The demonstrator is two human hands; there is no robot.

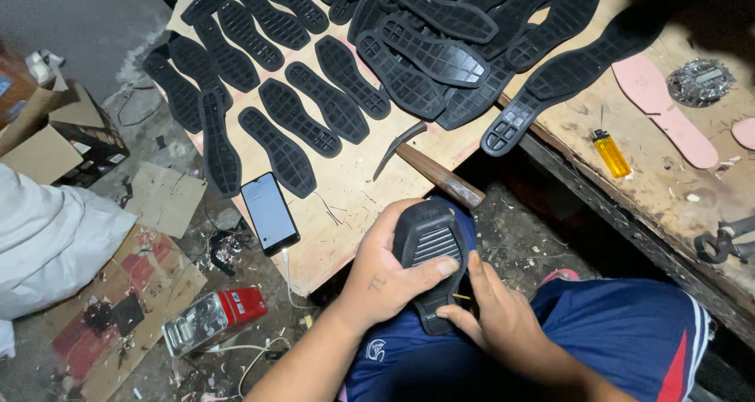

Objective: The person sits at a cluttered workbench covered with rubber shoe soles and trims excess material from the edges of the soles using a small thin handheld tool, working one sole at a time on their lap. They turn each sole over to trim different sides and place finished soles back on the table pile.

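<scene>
A black rubber shoe sole (429, 245) rests on my knee, tread side up. My left hand (384, 270) wraps around its left edge, thumb across the tread. My right hand (494, 311) pinches the sole's lower end, and a thin light-coloured sliver shows between its fingertips and the sole; what it is cannot be told. Just above the sole, a hammer with a wooden handle (436, 174) lies on the edge of a plywood board (346, 213).
Many black soles (330, 95) lie in rows and a heap on the board. A phone (269, 212) sits at its near corner. To the right, a workbench (653, 189) carries a yellow lighter (611, 153), pink insoles (668, 119) and pliers (723, 243). Cardboard scraps and a red box (212, 317) litter the floor.
</scene>
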